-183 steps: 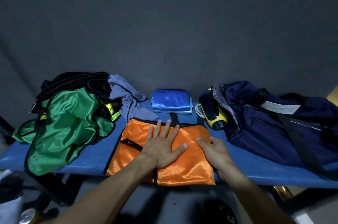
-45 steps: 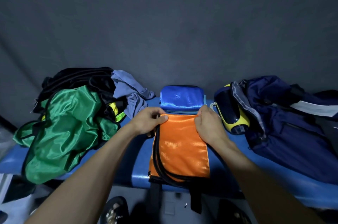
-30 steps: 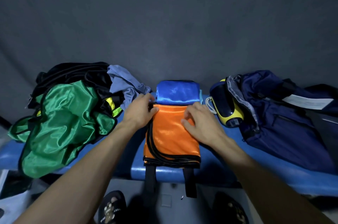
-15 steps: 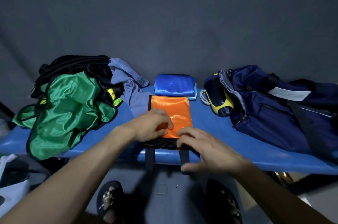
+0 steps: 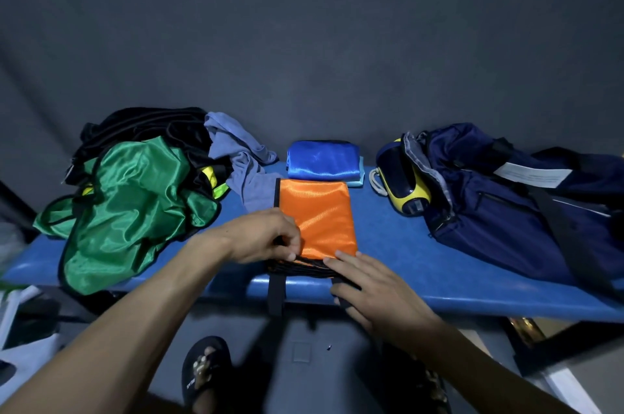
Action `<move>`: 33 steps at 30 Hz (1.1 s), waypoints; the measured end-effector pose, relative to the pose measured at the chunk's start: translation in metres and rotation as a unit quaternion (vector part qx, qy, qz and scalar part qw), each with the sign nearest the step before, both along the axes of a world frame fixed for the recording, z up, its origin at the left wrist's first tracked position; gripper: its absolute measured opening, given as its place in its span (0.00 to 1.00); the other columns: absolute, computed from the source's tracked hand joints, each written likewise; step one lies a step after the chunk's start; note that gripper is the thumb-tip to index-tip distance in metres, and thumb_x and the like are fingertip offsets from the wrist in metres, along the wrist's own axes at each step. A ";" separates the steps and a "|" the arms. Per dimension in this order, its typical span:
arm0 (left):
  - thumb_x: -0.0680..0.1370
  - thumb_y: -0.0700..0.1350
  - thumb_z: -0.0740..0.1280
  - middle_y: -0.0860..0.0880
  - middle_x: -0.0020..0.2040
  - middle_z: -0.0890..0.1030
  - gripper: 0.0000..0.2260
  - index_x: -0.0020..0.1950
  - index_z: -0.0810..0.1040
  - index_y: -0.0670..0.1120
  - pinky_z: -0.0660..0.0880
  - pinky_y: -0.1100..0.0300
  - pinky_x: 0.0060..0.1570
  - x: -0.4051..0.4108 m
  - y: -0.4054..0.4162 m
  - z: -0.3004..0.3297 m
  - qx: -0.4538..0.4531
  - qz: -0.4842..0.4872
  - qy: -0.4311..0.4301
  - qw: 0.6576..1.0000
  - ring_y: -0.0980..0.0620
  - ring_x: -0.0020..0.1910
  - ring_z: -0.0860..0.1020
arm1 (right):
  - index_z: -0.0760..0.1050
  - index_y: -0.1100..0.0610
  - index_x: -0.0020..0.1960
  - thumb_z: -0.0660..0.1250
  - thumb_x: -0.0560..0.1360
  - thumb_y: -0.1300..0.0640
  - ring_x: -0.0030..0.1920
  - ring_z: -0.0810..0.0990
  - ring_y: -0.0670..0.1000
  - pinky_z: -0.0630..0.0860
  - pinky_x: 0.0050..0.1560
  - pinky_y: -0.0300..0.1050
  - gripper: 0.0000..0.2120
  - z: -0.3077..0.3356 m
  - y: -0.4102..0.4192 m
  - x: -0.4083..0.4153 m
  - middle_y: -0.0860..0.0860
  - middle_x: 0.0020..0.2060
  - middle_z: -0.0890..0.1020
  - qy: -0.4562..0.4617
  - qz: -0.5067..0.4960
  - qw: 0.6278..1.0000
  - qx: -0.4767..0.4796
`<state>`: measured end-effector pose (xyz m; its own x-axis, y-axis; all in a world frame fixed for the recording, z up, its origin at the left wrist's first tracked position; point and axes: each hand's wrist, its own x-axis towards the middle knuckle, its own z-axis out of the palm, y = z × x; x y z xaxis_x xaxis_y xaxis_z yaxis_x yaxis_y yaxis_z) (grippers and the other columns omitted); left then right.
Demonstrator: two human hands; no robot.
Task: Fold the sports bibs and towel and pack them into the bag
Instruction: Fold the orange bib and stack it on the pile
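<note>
An orange bib (image 5: 317, 214), folded into a narrow strip, lies in the middle of the blue bench (image 5: 422, 261), with its black trim bunched at the near edge and two black straps hanging over it. My left hand (image 5: 263, 238) pinches the near left corner of the orange bib. My right hand (image 5: 368, 278) lies with straight fingers on the black trim at the near right. Behind the orange bib sits a folded blue bib (image 5: 322, 160). A navy bag (image 5: 513, 197) lies open at the right. A green bib (image 5: 131, 204) is crumpled at the left.
Black bibs (image 5: 145, 126) and a grey-blue towel (image 5: 239, 160) are heaped at the back left. A yellow and navy object (image 5: 401, 184) sticks out of the bag's mouth. A dark wall stands right behind the bench. My sandalled foot (image 5: 202, 376) is on the floor below.
Since a second ago both hands slid from the far end of the orange bib to its near edge. In the last half second they barely shifted.
</note>
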<state>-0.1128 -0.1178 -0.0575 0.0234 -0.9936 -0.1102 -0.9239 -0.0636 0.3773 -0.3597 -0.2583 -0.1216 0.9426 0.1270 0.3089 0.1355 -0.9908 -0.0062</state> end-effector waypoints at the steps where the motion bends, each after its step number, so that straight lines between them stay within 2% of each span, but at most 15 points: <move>1: 0.80 0.50 0.70 0.61 0.47 0.77 0.03 0.49 0.81 0.53 0.70 0.61 0.54 0.001 0.001 0.003 -0.014 0.002 -0.003 1.000 0.61 0.52 0.72 | 0.79 0.51 0.50 0.77 0.71 0.55 0.72 0.73 0.54 0.73 0.70 0.54 0.10 -0.001 -0.002 0.000 0.52 0.70 0.76 -0.011 0.002 1.000 0.009; 3: 0.80 0.51 0.70 0.62 0.46 0.76 0.03 0.49 0.81 0.53 0.69 0.62 0.52 0.004 0.004 0.008 -0.035 0.007 -0.022 0.999 0.61 0.51 0.71 | 0.79 0.51 0.51 0.77 0.71 0.57 0.72 0.74 0.53 0.70 0.71 0.51 0.11 -0.001 -0.004 -0.001 0.51 0.70 0.77 -0.016 0.004 1.000 0.026; 5: 0.80 0.52 0.70 0.61 0.47 0.77 0.02 0.48 0.81 0.55 0.70 0.61 0.53 0.004 0.004 0.010 -0.025 0.005 -0.053 0.998 0.60 0.51 0.71 | 0.79 0.51 0.53 0.71 0.74 0.57 0.71 0.75 0.52 0.73 0.69 0.49 0.08 -0.002 -0.006 -0.001 0.50 0.69 0.78 -0.028 0.008 0.999 0.039; 8: 0.79 0.51 0.68 0.59 0.50 0.77 0.02 0.49 0.81 0.55 0.72 0.55 0.58 -0.004 0.001 0.008 0.027 0.003 -0.094 0.995 0.57 0.54 0.72 | 0.80 0.52 0.53 0.62 0.78 0.55 0.66 0.78 0.51 0.80 0.58 0.46 0.09 0.006 -0.006 -0.002 0.49 0.65 0.80 -0.038 0.001 0.997 0.069; 10: 0.79 0.51 0.66 0.58 0.54 0.77 0.06 0.54 0.80 0.56 0.71 0.53 0.60 -0.015 -0.004 0.010 -0.001 0.003 -0.113 0.994 0.54 0.55 0.73 | 0.79 0.52 0.52 0.63 0.78 0.54 0.59 0.80 0.49 0.81 0.50 0.45 0.08 0.011 -0.007 -0.002 0.47 0.60 0.81 -0.037 -0.006 0.995 0.091; 13: 0.81 0.52 0.64 0.56 0.61 0.76 0.14 0.66 0.76 0.56 0.69 0.57 0.63 -0.038 -0.014 0.008 -0.035 -0.028 -0.054 0.998 0.55 0.61 0.72 | 0.77 0.51 0.52 0.62 0.81 0.48 0.52 0.80 0.48 0.80 0.45 0.50 0.09 0.020 -0.011 0.001 0.44 0.53 0.80 0.006 -0.028 0.988 0.149; 15: 0.83 0.52 0.63 0.55 0.61 0.76 0.12 0.65 0.77 0.55 0.71 0.54 0.63 -0.044 -0.019 0.000 -0.003 -0.049 -0.038 0.998 0.53 0.62 0.73 | 0.78 0.50 0.51 0.61 0.81 0.44 0.48 0.80 0.48 0.79 0.46 0.51 0.11 0.027 -0.014 0.005 0.44 0.48 0.80 0.031 -0.040 0.980 0.195; 19: 0.84 0.54 0.61 0.58 0.57 0.76 0.08 0.57 0.79 0.55 0.73 0.48 0.60 -0.034 -0.018 -0.008 0.002 -0.040 -0.035 0.999 0.54 0.57 0.73 | 0.80 0.50 0.48 0.65 0.80 0.47 0.42 0.80 0.45 0.77 0.46 0.49 0.08 0.042 -0.021 0.021 0.44 0.41 0.83 0.032 -0.092 0.957 0.275; 22: 0.84 0.54 0.61 0.60 0.57 0.74 0.07 0.55 0.78 0.57 0.71 0.50 0.61 -0.032 -0.017 -0.013 -0.004 -0.047 -0.034 0.998 0.56 0.54 0.70 | 0.79 0.49 0.45 0.69 0.79 0.48 0.42 0.79 0.48 0.77 0.47 0.53 0.07 0.040 -0.029 0.041 0.44 0.40 0.82 0.066 -0.167 0.947 0.265; 24: 0.84 0.55 0.61 0.60 0.56 0.74 0.07 0.54 0.78 0.57 0.71 0.52 0.60 -0.034 -0.016 -0.015 -0.013 -0.048 -0.038 0.998 0.56 0.53 0.69 | 0.75 0.48 0.40 0.73 0.76 0.48 0.42 0.76 0.49 0.77 0.49 0.55 0.09 0.037 -0.029 0.051 0.44 0.40 0.77 0.099 -0.208 0.936 0.267; 26: 0.84 0.55 0.61 0.60 0.57 0.75 0.07 0.55 0.79 0.58 0.70 0.54 0.59 -0.034 -0.014 -0.017 -0.021 -0.044 -0.038 0.998 0.56 0.52 0.68 | 0.72 0.48 0.41 0.77 0.72 0.49 0.40 0.74 0.47 0.76 0.47 0.52 0.14 0.038 -0.028 0.057 0.43 0.40 0.73 0.106 -0.238 0.924 0.280; 29: 0.83 0.55 0.62 0.59 0.57 0.76 0.08 0.56 0.80 0.56 0.69 0.54 0.59 -0.033 -0.012 -0.021 -0.034 -0.037 -0.028 0.998 0.56 0.53 0.69 | 0.69 0.48 0.43 0.77 0.72 0.49 0.39 0.74 0.49 0.72 0.39 0.49 0.16 0.042 -0.026 0.059 0.43 0.37 0.74 0.106 -0.220 0.944 0.222; 33: 0.84 0.51 0.62 0.56 0.60 0.79 0.12 0.63 0.81 0.52 0.68 0.56 0.64 -0.032 -0.004 -0.020 -0.047 -0.026 0.022 0.998 0.55 0.57 0.73 | 0.73 0.49 0.43 0.69 0.77 0.53 0.42 0.77 0.52 0.77 0.43 0.53 0.06 0.041 -0.019 0.061 0.45 0.39 0.79 0.128 -0.166 0.963 0.171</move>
<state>-0.1445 -0.1220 -0.0776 -0.0321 -0.9994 -0.0154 -0.9073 0.0227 0.4198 -0.2984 -0.2773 -0.0805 0.9646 -0.2620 0.0313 -0.2373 -0.9133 -0.3310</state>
